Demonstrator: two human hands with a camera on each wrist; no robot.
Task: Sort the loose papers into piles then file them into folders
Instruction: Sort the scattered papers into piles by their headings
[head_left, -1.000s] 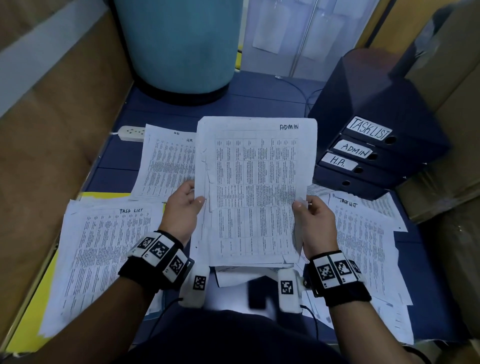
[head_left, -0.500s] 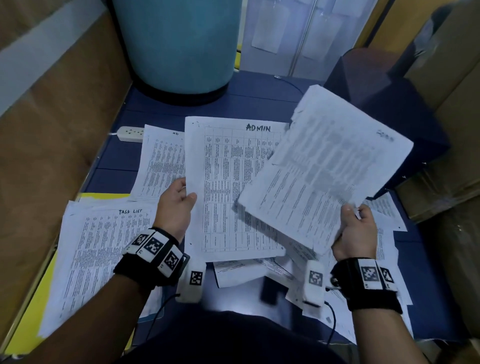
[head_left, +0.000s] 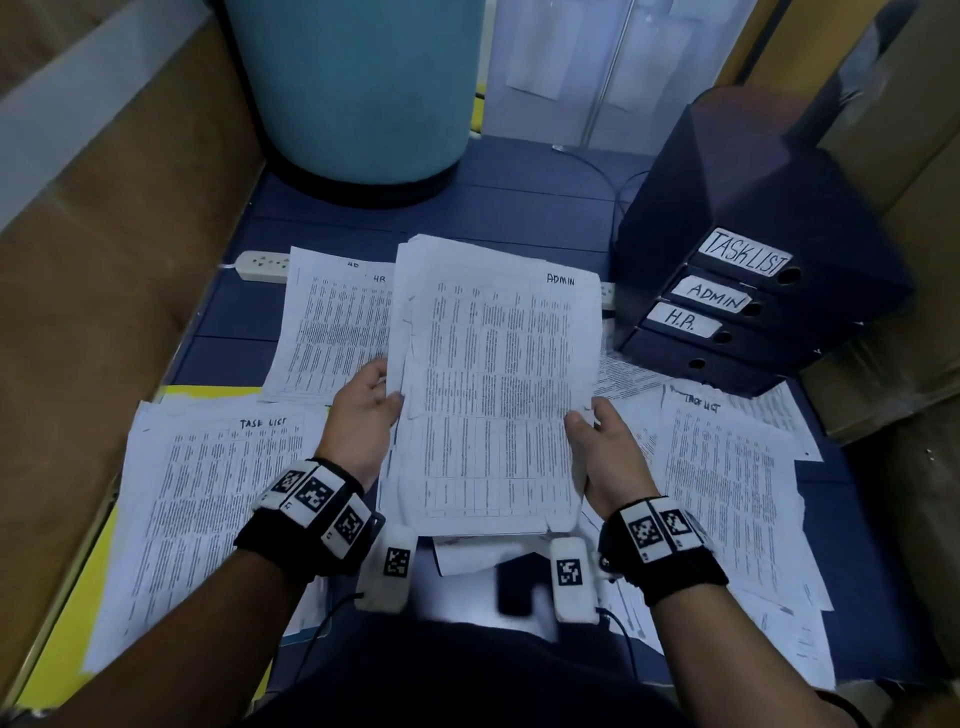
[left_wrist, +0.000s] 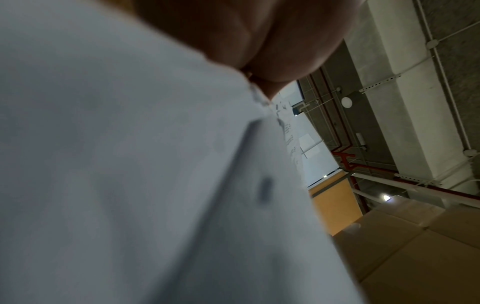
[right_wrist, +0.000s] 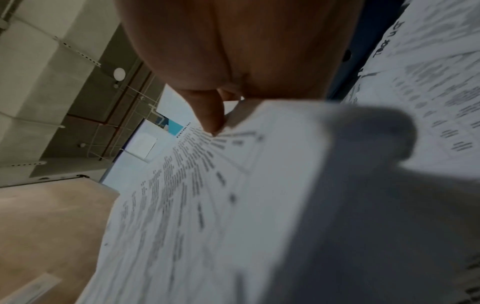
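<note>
Left hand (head_left: 366, 415) grips the left long edge of the ADMIN stack (head_left: 493, 395), thumb on top; right hand (head_left: 602, 447) grips the right long edge, thumb (right_wrist: 207, 111) pressed on the printed top sheet with the fingers beneath; both hands are closed on the same stack, which is held above the desk (head_left: 519, 208) at centre, tilted toward the person, long axis running away from the body, heading "ADMIN" at the far right corner

Key relation: the folders (head_left: 753, 301) stand to the far right of the stack, spines facing the person, labelled TASKLIST, ADMIN and H.R. from top down, with one unlabelled below; the ADMIN folder (head_left: 717, 299) is second from top; the right hand is the nearer one; judged next move is a carry to the right and forward, with the stack's long axis to be matched to the folder

Sorting appears well advanced: HR pile (head_left: 332, 322) lies flat just left of and behind the stack; TASK LIST pile (head_left: 218, 509) lies at near left, partly over a yellow sheet (head_left: 208, 392); further sheets (head_left: 727, 493), one headed TASK LIST, lie at near right, loosely fanned

Surface: dark blue desk, hemmed by brown cardboard (head_left: 104, 260) on both sides; a teal drum (head_left: 353, 88) stands at the far edge; a power strip (head_left: 262, 266) lies behind the HR pile
</note>
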